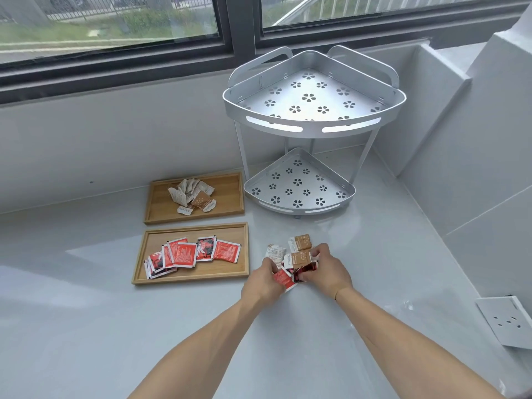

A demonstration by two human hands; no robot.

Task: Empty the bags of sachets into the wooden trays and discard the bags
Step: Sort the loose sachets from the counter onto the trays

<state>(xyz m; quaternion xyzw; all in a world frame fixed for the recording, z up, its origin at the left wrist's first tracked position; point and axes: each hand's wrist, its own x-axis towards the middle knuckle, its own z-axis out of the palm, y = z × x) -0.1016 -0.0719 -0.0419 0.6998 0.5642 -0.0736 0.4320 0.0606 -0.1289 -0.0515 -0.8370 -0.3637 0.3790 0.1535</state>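
Observation:
Two wooden trays lie side by side on the white counter. The far tray point(230, 197) holds several beige and brown sachets point(192, 194). Red sachets point(190, 254) fill the near tray point(198, 276). To the right of the near tray sits a loose pile of mixed sachets point(299, 246), brown, white and red. My left hand point(263, 279) grips a red sachet point(283, 279) at the pile's near edge. My right hand point(326, 267) is closed on dark red sachets point(305, 269) in the same pile. A crumpled clear bag point(403, 306) lies on the counter to the right.
A silver two-tier corner rack point(313, 122) stands behind the pile, both shelves bare. A white wall rises on the right with a socket plate point(506, 321). A window ledge runs along the back.

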